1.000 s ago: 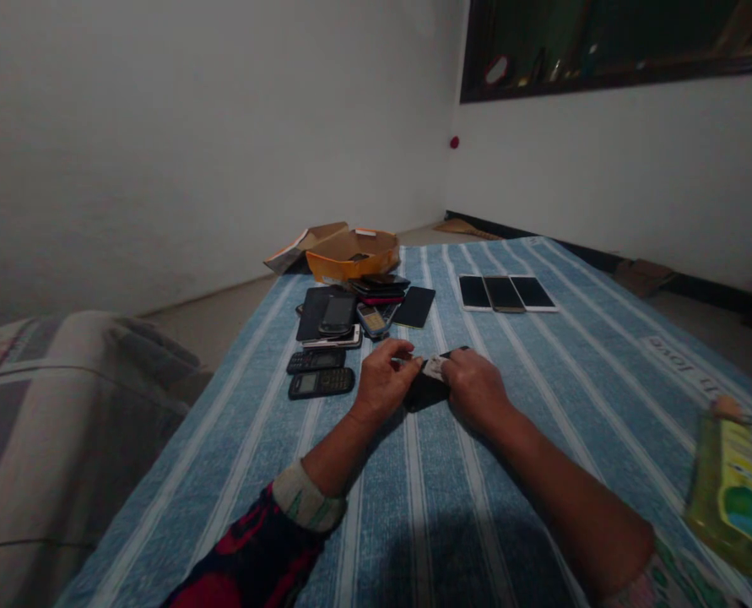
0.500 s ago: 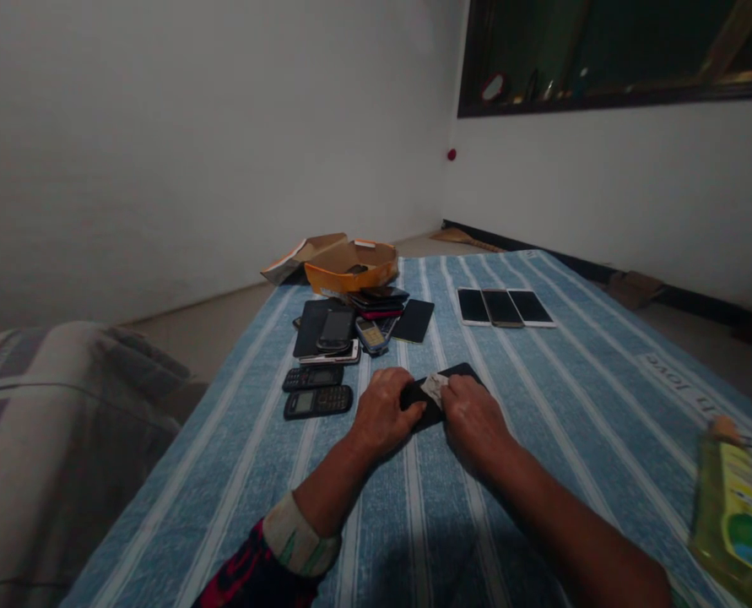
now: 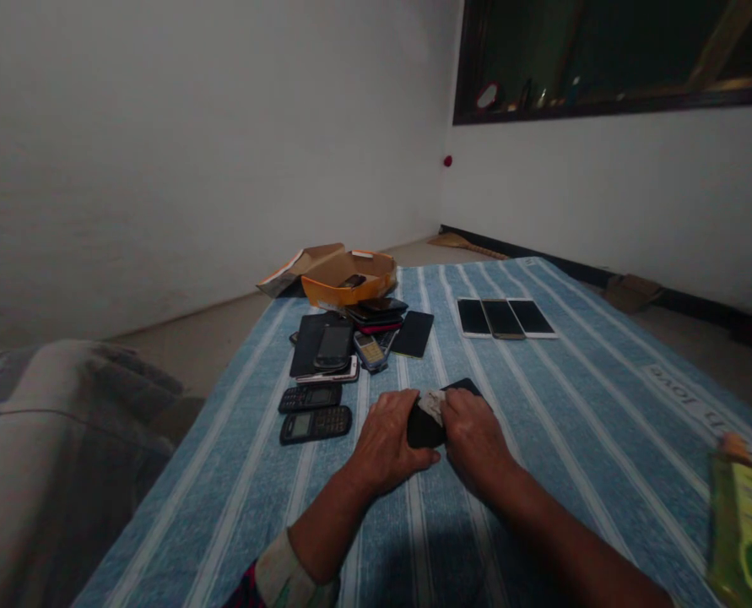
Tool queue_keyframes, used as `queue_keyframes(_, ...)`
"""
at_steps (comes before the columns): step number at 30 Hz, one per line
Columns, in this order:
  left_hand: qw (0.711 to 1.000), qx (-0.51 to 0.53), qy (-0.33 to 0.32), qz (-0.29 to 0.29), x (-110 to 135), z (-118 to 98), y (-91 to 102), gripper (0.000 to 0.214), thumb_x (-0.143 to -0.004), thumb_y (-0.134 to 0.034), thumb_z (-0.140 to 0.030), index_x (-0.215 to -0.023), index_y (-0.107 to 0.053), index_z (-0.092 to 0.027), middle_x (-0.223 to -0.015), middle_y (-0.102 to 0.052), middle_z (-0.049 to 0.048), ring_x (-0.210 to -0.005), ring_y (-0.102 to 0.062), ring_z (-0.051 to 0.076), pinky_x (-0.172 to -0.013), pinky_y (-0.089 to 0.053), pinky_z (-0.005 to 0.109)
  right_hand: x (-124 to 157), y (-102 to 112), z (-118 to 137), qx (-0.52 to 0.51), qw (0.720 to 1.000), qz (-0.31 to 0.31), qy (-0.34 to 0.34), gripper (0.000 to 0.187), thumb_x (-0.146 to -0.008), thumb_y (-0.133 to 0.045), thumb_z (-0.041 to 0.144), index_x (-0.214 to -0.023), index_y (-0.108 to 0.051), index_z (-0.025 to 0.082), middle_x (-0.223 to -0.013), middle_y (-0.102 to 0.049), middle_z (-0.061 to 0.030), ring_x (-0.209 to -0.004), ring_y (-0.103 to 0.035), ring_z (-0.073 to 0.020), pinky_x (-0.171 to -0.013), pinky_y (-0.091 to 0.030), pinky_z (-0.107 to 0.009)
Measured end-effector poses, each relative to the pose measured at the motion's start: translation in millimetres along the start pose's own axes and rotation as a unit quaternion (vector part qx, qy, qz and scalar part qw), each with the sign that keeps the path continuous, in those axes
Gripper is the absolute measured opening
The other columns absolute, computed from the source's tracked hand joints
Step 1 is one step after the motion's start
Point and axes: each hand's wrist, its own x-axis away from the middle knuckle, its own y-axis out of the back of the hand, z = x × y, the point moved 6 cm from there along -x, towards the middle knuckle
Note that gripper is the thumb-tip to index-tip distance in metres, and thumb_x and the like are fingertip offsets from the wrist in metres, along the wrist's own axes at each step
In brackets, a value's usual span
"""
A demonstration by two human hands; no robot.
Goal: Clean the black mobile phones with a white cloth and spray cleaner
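A black phone (image 3: 427,422) lies flat on the blue striped cloth (image 3: 540,422) in front of me. My left hand (image 3: 386,440) grips its near left edge, fingers curled round it. My right hand (image 3: 477,437) presses a small white cloth (image 3: 433,403) onto the phone, fingers closed on the cloth. Just left of my hands lie two black keypad phones (image 3: 312,413). Beyond them is a heap of several phones (image 3: 356,331).
An orange cardboard box (image 3: 348,276) with a phone inside stands at the far end. A row of three smartphones (image 3: 503,317) lies at the far right. A green-yellow bottle (image 3: 743,515) sits at the right edge. A grey folded blanket (image 3: 52,456) fills the left.
My left hand has shifted from pinching the cloth at the phone's top to gripping the phone's near edge. My right hand stays on the cloth over the phone. The view has tilted slightly.
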Motion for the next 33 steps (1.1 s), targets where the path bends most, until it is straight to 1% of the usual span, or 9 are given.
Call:
queue_keyframes(4, 1.000, 0.008, 0.003, 0.003, 0, 1, -1.0, 0.077, -0.056, -0.082, -0.032, -0.123, -0.050, -0.015, -0.114, -0.061, 0.0124, -0.106, -0.053, 0.033, -0.091, -0.045, 0.049, 1, 0, -15, 0.016, 0.999, -0.029, -0.036, 0.019, -0.087, -0.051, 0.003, -0.090, -0.067, 0.013, -0.094, -0.063, -0.0106, -0.090, -0.050, -0.0247, -0.077, -0.035, -0.034)
queue_keyframes(8, 1.000, 0.008, 0.001, -0.003, 0, 3, -3.1, 0.074, -0.059, -0.080, -0.029, -0.125, -0.049, -0.015, -0.115, -0.062, 0.0124, -0.105, -0.054, 0.033, -0.092, -0.045, 0.048, 6, -4, 6, -0.002, 0.998, -0.047, 0.036, 0.020, -0.088, -0.053, 0.005, -0.101, -0.066, 0.011, -0.100, -0.063, -0.0115, -0.093, -0.049, -0.0250, -0.080, -0.035, -0.035)
queue_keyframes(10, 1.000, 0.010, -0.003, -0.004, 1, 4, -4.2, 0.074, -0.060, -0.079, -0.030, -0.126, -0.049, -0.016, -0.115, -0.062, 0.0119, -0.105, -0.054, 0.032, -0.092, -0.046, 0.048, 4, -5, 9, -0.011, 0.998, -0.047, 0.051, 0.019, -0.088, -0.053, 0.006, -0.100, -0.066, 0.012, -0.099, -0.063, -0.0106, -0.093, -0.049, -0.0248, -0.080, -0.036, -0.035)
queue_keyframes(15, 1.000, 0.026, -0.005, -0.011, 5, 6, -3.3, 0.079, -0.057, -0.081, -0.027, -0.128, -0.047, -0.017, -0.119, -0.060, 0.0120, -0.109, -0.053, 0.033, -0.094, -0.046, 0.049, -5, -4, -23, -0.003, 0.999, -0.043, -0.032, 0.016, -0.088, -0.053, 0.005, -0.088, -0.066, 0.014, -0.090, -0.061, -0.0086, -0.087, -0.050, -0.0238, -0.077, -0.036, -0.034)
queue_keyframes(17, 0.999, 0.032, -0.005, -0.019, 7, 6, -2.6, 0.079, -0.058, -0.080, -0.025, -0.129, -0.047, -0.017, -0.120, -0.060, 0.0127, -0.110, -0.053, 0.032, -0.095, -0.046, 0.049, -5, -4, -26, -0.005, 0.998, -0.052, -0.034, 0.017, -0.088, -0.052, 0.003, -0.089, -0.066, 0.013, -0.090, -0.062, -0.0091, -0.089, -0.050, -0.0239, -0.078, -0.036, -0.034)
queue_keyframes(24, 0.997, 0.041, -0.002, -0.058, 11, 9, -2.7, 0.079, -0.059, -0.078, -0.026, -0.131, -0.046, -0.016, -0.119, -0.061, 0.0134, -0.109, -0.056, 0.033, -0.096, -0.046, 0.052, 1, -10, 17, -0.047, 0.992, -0.079, 0.086, 0.020, -0.089, -0.052, 0.005, -0.099, -0.066, 0.013, -0.097, -0.063, -0.0093, -0.090, -0.050, -0.0230, -0.079, -0.038, -0.034)
queue_keyframes(26, 0.998, 0.041, 0.009, -0.053, 11, 10, -2.7, 0.082, -0.058, -0.079, -0.026, -0.132, -0.046, -0.015, -0.119, -0.061, 0.0145, -0.110, -0.055, 0.034, -0.096, -0.047, 0.052, -3, -9, 9, -0.039, 0.994, -0.073, 0.070, 0.018, -0.088, -0.052, 0.005, -0.096, -0.066, 0.013, -0.095, -0.063, -0.0091, -0.089, -0.050, -0.0230, -0.078, -0.038, -0.034)
queue_keyframes(30, 0.998, 0.036, 0.029, -0.044, 11, 11, -2.1, 0.085, -0.056, -0.081, -0.027, -0.133, -0.047, -0.014, -0.120, -0.060, 0.0154, -0.111, -0.055, 0.035, -0.094, -0.048, 0.052, -9, -5, -26, -0.005, 0.998, -0.060, -0.021, 0.019, -0.087, -0.051, 0.002, -0.086, -0.065, 0.014, -0.088, -0.061, -0.0089, -0.086, -0.050, -0.0229, -0.076, -0.037, -0.033)
queue_keyframes(33, 0.998, 0.035, 0.027, -0.050, 11, 12, -2.4, 0.084, -0.056, -0.082, -0.027, -0.132, -0.048, -0.016, -0.121, -0.060, 0.0147, -0.111, -0.056, 0.035, -0.094, -0.049, 0.052, -6, -5, -24, -0.010, 0.997, -0.068, -0.022, 0.020, -0.087, -0.049, 0.001, -0.090, -0.065, 0.013, -0.091, -0.061, -0.0097, -0.089, -0.050, -0.0233, -0.077, -0.038, -0.034)
